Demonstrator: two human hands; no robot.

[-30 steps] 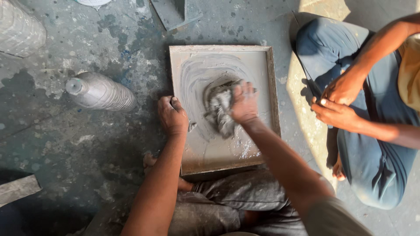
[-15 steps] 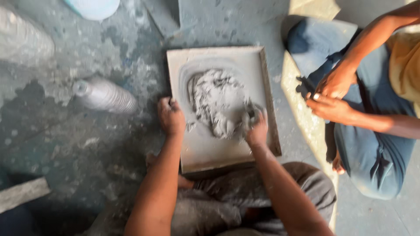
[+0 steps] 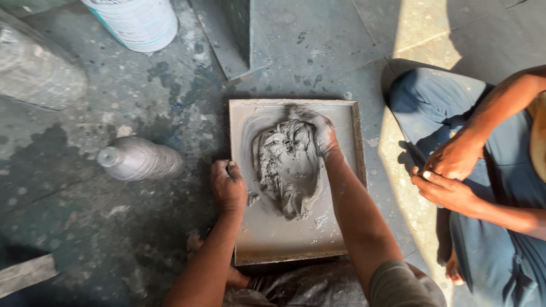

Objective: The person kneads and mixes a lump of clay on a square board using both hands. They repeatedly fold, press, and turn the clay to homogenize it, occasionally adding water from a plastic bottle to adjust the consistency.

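Concrete floor (image 3: 341, 51), right hand (image 3: 318, 129) spread on wet clay (image 3: 287, 165)

I see a grey-coated bottle (image 3: 139, 159) lying on the stained floor (image 3: 85, 227), a white bucket (image 3: 136, 20) beyond it. On the right a seated co-worker (image 3: 500, 170) in blue trousers rests clasped hands on a knee.

A wet, glossy grey paste (image 3: 287, 167), thick and ridged, is spread on a smooth matt tray (image 3: 296, 241), possibly metal. The right hand (image 3: 318, 128) is coated with it. The concrete floor (image 3: 85, 227) is rough and stained.
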